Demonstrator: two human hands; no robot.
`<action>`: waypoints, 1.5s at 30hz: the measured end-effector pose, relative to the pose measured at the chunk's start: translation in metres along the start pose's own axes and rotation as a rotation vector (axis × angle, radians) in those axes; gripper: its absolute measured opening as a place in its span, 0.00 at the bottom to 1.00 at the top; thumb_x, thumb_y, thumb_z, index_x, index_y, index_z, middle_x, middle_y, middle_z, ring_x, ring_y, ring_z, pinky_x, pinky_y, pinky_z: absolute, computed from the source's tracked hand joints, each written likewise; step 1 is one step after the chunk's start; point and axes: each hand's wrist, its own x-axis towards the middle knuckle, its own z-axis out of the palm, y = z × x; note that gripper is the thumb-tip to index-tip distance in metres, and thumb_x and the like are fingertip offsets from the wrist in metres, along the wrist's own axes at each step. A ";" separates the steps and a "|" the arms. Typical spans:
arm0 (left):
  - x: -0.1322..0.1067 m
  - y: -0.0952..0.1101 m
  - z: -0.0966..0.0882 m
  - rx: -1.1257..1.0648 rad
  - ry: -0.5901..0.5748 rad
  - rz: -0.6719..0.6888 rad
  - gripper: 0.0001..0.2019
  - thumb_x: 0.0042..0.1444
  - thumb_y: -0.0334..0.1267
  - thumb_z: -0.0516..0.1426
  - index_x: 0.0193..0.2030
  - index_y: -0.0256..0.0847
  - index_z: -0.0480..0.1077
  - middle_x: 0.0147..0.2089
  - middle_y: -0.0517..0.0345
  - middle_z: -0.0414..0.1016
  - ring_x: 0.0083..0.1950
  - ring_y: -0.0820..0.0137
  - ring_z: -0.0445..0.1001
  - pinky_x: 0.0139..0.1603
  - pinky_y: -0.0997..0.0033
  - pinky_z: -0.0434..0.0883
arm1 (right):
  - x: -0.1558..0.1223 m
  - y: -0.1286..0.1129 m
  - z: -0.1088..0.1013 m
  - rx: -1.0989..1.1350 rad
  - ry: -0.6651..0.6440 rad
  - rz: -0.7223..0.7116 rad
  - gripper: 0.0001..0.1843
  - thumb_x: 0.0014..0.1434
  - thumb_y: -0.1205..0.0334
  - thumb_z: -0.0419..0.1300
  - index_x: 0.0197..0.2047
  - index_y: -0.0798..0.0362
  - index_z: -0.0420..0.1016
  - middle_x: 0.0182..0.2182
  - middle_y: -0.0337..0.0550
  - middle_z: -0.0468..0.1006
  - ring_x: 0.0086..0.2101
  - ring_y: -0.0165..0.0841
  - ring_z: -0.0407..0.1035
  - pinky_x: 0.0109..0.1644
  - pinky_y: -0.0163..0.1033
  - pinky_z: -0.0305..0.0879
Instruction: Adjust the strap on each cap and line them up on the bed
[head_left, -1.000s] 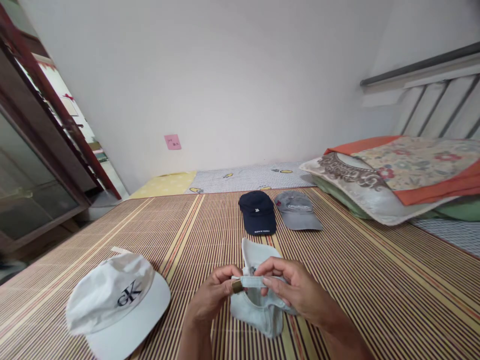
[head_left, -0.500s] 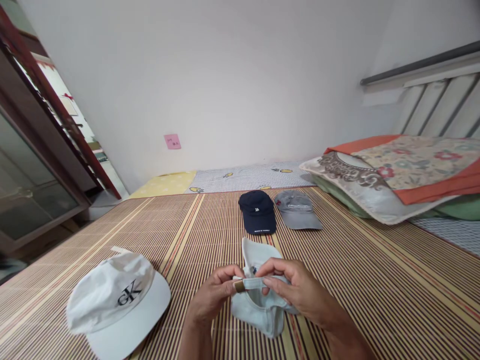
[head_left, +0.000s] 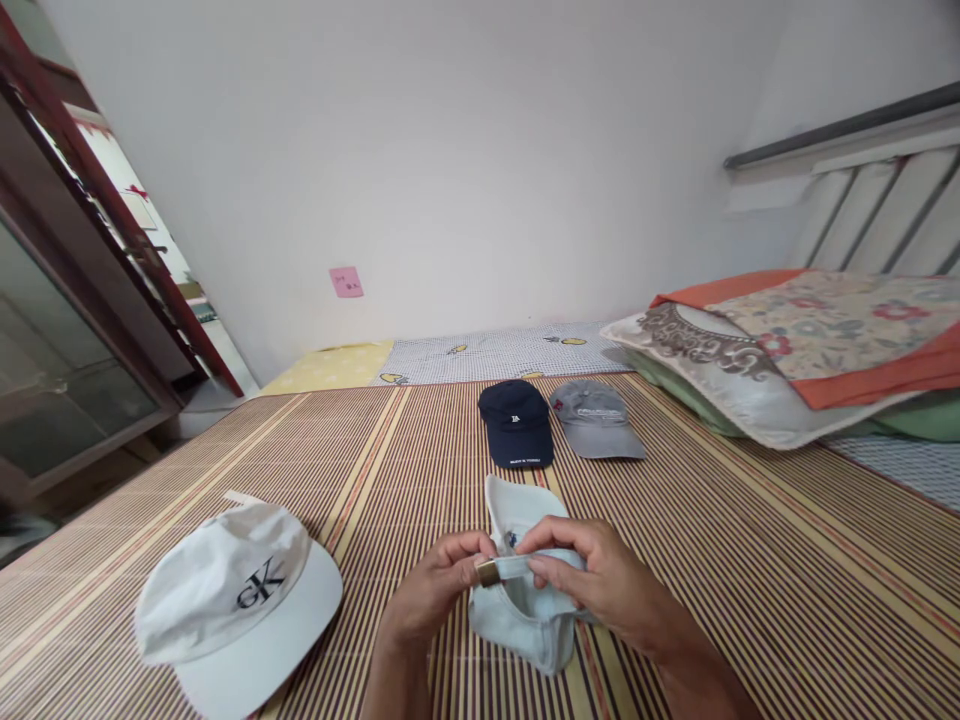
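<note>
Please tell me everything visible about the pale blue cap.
The pale blue cloth cap looks soft and slumped, on or just above a striped slatted mat. A curved panel, probably the brim, stands on its far side, near a small dark mark. A narrow pale strap with a brass-coloured, metallic buckle crosses above its opening. The left hand pinches the buckle end; the right hand pinches the strap farther along. The fastening's state is unclear.

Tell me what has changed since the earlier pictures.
The left hand and the brass-coloured buckle have shifted slightly right, closer to the right hand, so less of the pale strap shows between the hands. Both keep their grip. The white cap, navy cap and grey cap stayed put.
</note>
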 end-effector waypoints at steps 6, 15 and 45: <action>0.003 -0.003 -0.001 -0.030 -0.008 0.004 0.23 0.52 0.58 0.69 0.32 0.38 0.73 0.28 0.62 0.66 0.31 0.73 0.58 0.35 0.71 0.55 | -0.001 -0.004 -0.003 -0.007 -0.001 0.006 0.06 0.61 0.60 0.65 0.38 0.49 0.85 0.29 0.37 0.83 0.32 0.32 0.74 0.38 0.36 0.66; 0.006 -0.010 -0.002 0.011 -0.057 0.022 0.21 0.55 0.56 0.67 0.32 0.38 0.73 0.28 0.62 0.65 0.31 0.73 0.58 0.35 0.71 0.55 | 0.000 0.000 0.003 0.018 -0.012 -0.017 0.05 0.60 0.58 0.67 0.36 0.49 0.84 0.31 0.37 0.82 0.33 0.32 0.73 0.39 0.36 0.65; 0.007 -0.010 0.006 -0.067 -0.073 0.009 0.19 0.46 0.51 0.74 0.33 0.38 0.78 0.30 0.60 0.71 0.30 0.75 0.63 0.33 0.74 0.57 | -0.004 -0.001 -0.004 0.057 -0.012 -0.077 0.07 0.61 0.57 0.67 0.36 0.50 0.84 0.30 0.38 0.82 0.33 0.32 0.73 0.38 0.36 0.65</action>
